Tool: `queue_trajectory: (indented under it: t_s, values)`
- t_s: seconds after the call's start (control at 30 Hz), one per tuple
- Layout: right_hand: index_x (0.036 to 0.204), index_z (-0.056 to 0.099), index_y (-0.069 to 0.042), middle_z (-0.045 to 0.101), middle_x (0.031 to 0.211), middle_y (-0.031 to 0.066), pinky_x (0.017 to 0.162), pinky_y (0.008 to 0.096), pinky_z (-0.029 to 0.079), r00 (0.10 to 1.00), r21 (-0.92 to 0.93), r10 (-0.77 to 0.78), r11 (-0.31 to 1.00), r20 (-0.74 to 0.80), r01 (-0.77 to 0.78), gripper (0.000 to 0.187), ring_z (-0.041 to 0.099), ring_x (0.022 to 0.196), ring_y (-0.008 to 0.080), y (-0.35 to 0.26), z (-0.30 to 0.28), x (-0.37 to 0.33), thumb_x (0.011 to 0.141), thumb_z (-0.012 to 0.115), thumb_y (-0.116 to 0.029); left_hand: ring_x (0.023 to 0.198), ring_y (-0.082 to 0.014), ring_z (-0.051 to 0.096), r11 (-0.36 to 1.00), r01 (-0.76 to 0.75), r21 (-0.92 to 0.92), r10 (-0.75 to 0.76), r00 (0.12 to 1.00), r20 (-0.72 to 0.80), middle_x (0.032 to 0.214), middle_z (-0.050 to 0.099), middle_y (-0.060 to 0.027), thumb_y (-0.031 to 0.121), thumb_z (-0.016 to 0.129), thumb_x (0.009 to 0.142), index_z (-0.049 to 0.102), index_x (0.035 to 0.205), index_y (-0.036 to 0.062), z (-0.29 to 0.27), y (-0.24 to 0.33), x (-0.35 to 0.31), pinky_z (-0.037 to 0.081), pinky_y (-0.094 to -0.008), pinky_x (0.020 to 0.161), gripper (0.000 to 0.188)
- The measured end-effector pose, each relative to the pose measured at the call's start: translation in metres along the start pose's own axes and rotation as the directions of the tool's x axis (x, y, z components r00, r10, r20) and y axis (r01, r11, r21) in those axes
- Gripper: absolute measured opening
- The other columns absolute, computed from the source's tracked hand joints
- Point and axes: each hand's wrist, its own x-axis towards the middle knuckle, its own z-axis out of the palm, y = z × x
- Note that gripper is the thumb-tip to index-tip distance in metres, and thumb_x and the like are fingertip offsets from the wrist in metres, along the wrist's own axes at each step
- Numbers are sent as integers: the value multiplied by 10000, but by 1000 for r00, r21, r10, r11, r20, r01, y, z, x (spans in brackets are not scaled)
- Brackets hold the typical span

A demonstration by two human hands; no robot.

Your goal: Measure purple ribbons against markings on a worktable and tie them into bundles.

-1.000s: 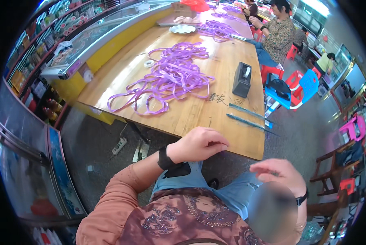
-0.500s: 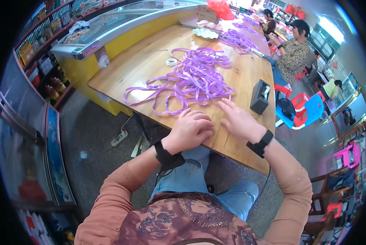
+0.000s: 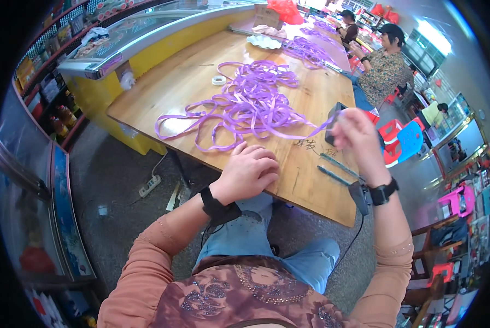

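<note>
A tangled heap of purple ribbon [image 3: 256, 101] lies on the wooden table [image 3: 163, 90] in front of me. My right hand [image 3: 357, 134] is raised above the table's right side, fingers pinched on one end of the ribbon. From there the strand runs left and down to the heap. My left hand [image 3: 251, 170] rests at the table's near edge just below the heap, fingers lying loosely on the wood and holding nothing. Two thin dark tools, like pens or tweezers [image 3: 335, 176], lie below my right hand. Partly hidden behind that hand is a black tape dispenser [image 3: 338, 109].
A roll of white tape [image 3: 218, 80] sits left of the heap, with a white scalloped dish [image 3: 264, 42] farther back. More purple ribbon [image 3: 307, 52] lies beyond. A glass-topped yellow counter [image 3: 97, 109] borders the left. A co-worker [image 3: 384, 68] sits at right near a blue chair [image 3: 406, 143].
My right hand has risen from the table and moved right, lifting a ribbon end from the heap. The thin tools under it have come into view. My left hand stays at the edge.
</note>
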Motion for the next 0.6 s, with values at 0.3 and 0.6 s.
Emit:
queue_trajectory:
  t_s: [0.3, 0.6]
  values:
    - [1018, 676, -87, 616, 771, -62, 474, 177, 335, 996, -96, -84, 992, 9, 85, 160, 455, 563, -7, -63, -32, -80, 955, 640, -230, 1097, -288, 616, 919, -12, -395, 50, 995, 85, 1144, 650, -147, 70, 658, 844, 663, 1110, 30, -21, 36, 32, 479, -383, 939, 269]
    - [944, 685, -32, 602, 753, -40, 594, 221, 403, 992, -435, 119, 891, -44, -126, 135, 490, 689, 23, -39, -75, -162, 931, 657, -163, 967, -118, 623, 454, 374, -809, 323, 777, 541, 1067, 664, -56, 194, 609, 974, 632, 1165, -8, 39, 134, 89, 510, -280, 844, 279]
